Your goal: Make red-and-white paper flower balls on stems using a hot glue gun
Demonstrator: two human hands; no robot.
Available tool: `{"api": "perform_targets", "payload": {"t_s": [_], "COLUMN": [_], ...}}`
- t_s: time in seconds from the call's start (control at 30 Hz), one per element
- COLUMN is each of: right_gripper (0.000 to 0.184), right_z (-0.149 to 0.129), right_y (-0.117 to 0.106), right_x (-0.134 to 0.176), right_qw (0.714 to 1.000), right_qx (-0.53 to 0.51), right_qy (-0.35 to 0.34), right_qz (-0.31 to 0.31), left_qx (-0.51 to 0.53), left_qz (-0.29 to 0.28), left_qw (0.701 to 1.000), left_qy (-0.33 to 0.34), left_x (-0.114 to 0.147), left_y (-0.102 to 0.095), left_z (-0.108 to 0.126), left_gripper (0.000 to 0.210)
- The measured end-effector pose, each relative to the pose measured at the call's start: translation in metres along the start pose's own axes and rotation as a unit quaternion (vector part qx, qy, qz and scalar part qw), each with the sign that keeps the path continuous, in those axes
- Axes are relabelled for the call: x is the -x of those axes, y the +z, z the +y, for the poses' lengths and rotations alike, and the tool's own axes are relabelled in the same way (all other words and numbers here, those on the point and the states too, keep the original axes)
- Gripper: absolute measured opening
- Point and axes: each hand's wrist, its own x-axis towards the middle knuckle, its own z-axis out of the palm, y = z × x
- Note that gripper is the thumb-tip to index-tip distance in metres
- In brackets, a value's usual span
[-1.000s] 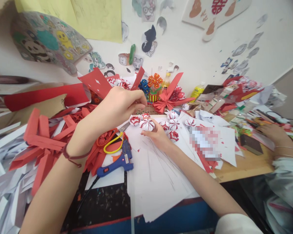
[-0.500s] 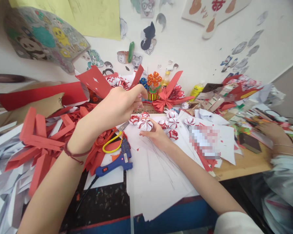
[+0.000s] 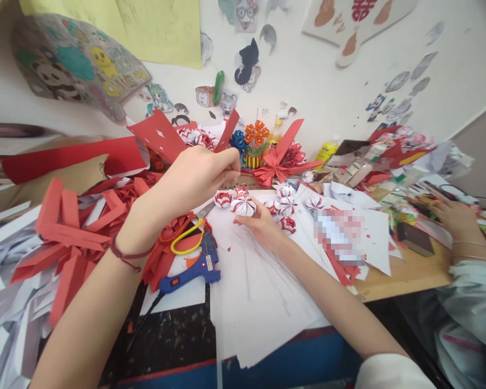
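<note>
My right hand (image 3: 263,224) has its fingers closed round a white paper flower (image 3: 243,205) with red stripes, held above white paper sheets (image 3: 263,308). Just above and left of it, my left hand (image 3: 206,170) is bent down in a pinch. A thin wire (image 3: 257,113) shows faintly beyond its fingertips; its lower part is hard to make out. Several more red-and-white paper flowers (image 3: 287,205) lie right behind my right hand. Thin wires (image 3: 271,275) lie on the sheets below. Yellow-handled scissors (image 3: 186,236) and a blue glue gun (image 3: 194,270) rest beneath my left forearm.
Folded red paper strips (image 3: 73,232) and white strips (image 3: 8,302) are heaped at left. Red-wrapped bouquets (image 3: 277,167) and an orange flower pot (image 3: 253,159) stand along the wall. A co-worker's hand (image 3: 461,221) is among clutter at right.
My left hand has come down slightly towards the flower, and the wire now shows farther right and fainter. My right hand still holds the flower almost in place.
</note>
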Motion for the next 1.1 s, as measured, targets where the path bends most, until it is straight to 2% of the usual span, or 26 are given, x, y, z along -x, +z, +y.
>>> {"api": "perform_targets", "payload": {"t_s": [0.13, 0.33, 0.43, 0.63, 0.9, 1.1], "right_gripper": [0.061, 0.056, 0.057, 0.058, 0.059, 0.055], "right_z": [0.0004, 0.0052, 0.0059, 0.0014, 0.0056, 0.0039], "right_y": [-0.0008, -0.0047, -0.0052, -0.0020, -0.0056, -0.0049], "right_x": [0.0001, -0.0017, -0.0022, -0.0005, -0.0024, -0.0014], "right_qw": [1.000, 0.999, 0.999, 1.000, 0.999, 1.000], "right_qx": [-0.006, -0.006, -0.004, -0.002, 0.000, -0.005], "right_qy": [-0.004, -0.020, -0.021, -0.009, -0.021, -0.019], "right_qz": [-0.008, -0.027, -0.025, -0.014, -0.027, -0.023], "left_qx": [-0.034, -0.077, -0.096, -0.024, 0.019, 0.062], "left_qz": [0.003, 0.026, 0.024, -0.006, -0.026, -0.033], "left_qw": [0.999, 0.997, 0.995, 0.999, 0.998, 0.996], "left_qy": [-0.015, -0.001, 0.003, 0.040, 0.050, 0.047], "left_x": [0.0009, -0.0005, -0.0013, -0.0008, -0.0003, -0.0010], "left_y": [-0.0005, -0.0007, -0.0011, 0.0015, 0.0032, 0.0042], "left_z": [0.0008, 0.0028, 0.0054, 0.0042, 0.0013, 0.0021], "left_gripper": [0.012, 0.037, 0.040, 0.019, 0.018, 0.031]}}
